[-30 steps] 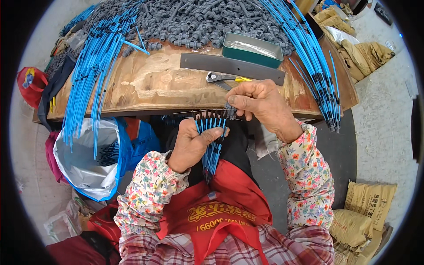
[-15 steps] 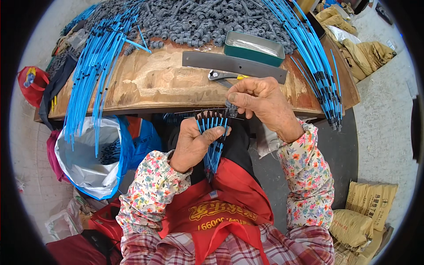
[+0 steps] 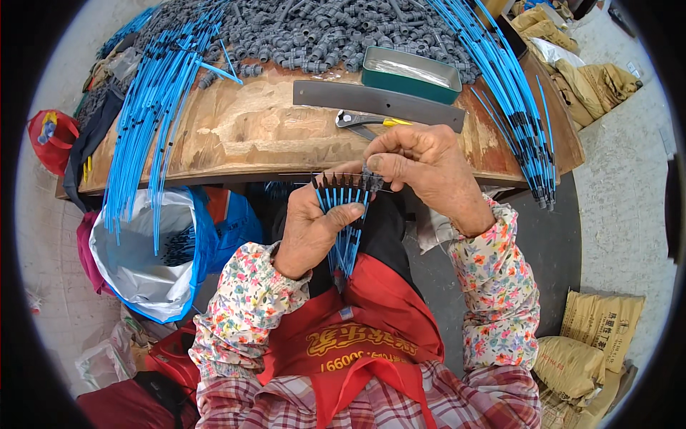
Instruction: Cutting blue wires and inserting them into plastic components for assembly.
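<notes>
My left hand [image 3: 304, 232] is closed round a fanned bunch of thin blue rods [image 3: 346, 247] with black tips, its thumb lying across them. A thin wire [image 3: 293, 174] runs crosswise along the black tips and sticks out on the left. At the right end of the fan, my right hand [image 3: 436, 175] pinches a small grey plastic fitting [image 3: 371, 182] between thumb and fingers. This fitting is beside the rightmost black tip; whether the wire passes through it I cannot tell. Below my left hand the rods converge over my lap.
On the wooden table [image 3: 250, 136] lie a grey metal strip [image 3: 379, 105], pliers [image 3: 357, 120] and a green tray of thin wires [image 3: 413, 86]. Behind them spreads a heap of grey fittings [image 3: 314, 39]. Blue rod bundles [image 3: 153, 121] overhang the edge; a lined bag [image 3: 143, 279] stands at left.
My right hand has brought the grey fitting slightly down, closer to the black tips at the right of the fan. My left hand keeps its hold, with the bunch barely shifted.
</notes>
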A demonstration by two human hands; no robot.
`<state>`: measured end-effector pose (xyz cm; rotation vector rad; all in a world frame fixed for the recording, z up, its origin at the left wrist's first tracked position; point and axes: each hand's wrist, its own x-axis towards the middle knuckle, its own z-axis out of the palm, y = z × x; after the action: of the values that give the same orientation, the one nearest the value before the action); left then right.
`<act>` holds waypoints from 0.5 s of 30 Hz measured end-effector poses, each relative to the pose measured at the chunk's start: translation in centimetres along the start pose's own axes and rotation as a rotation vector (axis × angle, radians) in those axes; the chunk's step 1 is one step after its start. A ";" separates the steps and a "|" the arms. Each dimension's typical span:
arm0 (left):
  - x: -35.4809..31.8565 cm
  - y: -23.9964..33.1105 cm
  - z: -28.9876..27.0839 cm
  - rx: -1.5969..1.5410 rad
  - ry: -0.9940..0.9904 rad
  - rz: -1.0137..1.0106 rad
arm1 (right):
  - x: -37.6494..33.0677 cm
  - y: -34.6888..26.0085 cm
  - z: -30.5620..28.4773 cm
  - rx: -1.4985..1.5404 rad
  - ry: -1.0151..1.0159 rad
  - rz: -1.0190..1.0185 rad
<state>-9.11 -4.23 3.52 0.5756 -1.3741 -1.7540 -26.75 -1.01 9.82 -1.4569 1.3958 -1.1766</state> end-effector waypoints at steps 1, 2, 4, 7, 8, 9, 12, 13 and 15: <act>0.1 0.2 -0.1 0.000 -0.001 -0.002 | -0.1 -0.1 0.1 0.001 0.001 0.001; 0.2 0.4 -0.3 0.021 -0.025 -0.009 | -0.1 -0.2 0.3 0.007 0.008 0.001; 0.3 0.7 -0.6 0.060 -0.071 -0.023 | -0.3 -0.3 0.6 0.018 0.020 0.000; 0.1 1.2 -0.3 0.028 -0.063 -0.010 | -0.7 -0.5 0.9 0.069 0.020 0.028; 0.1 1.3 -0.2 0.012 -0.059 -0.004 | -0.9 -0.6 1.0 0.094 0.020 0.042; 0.0 1.3 -0.2 0.011 -0.060 -0.004 | -1.0 -0.6 1.1 0.094 0.020 0.043; -0.2 1.3 -0.2 -0.048 -0.036 -0.033 | -1.3 -0.4 1.5 0.075 0.034 0.031; -0.3 1.3 -0.2 -0.048 -0.033 -0.032 | -1.6 -0.3 1.8 0.075 0.031 0.031; -0.4 1.2 -0.3 0.010 0.028 -0.086 | -2.4 0.0 2.5 -0.135 0.148 -0.173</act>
<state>-8.23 -4.17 4.55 0.6714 -1.3573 -1.8009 -24.29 1.24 8.92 -1.6399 1.4978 -1.3440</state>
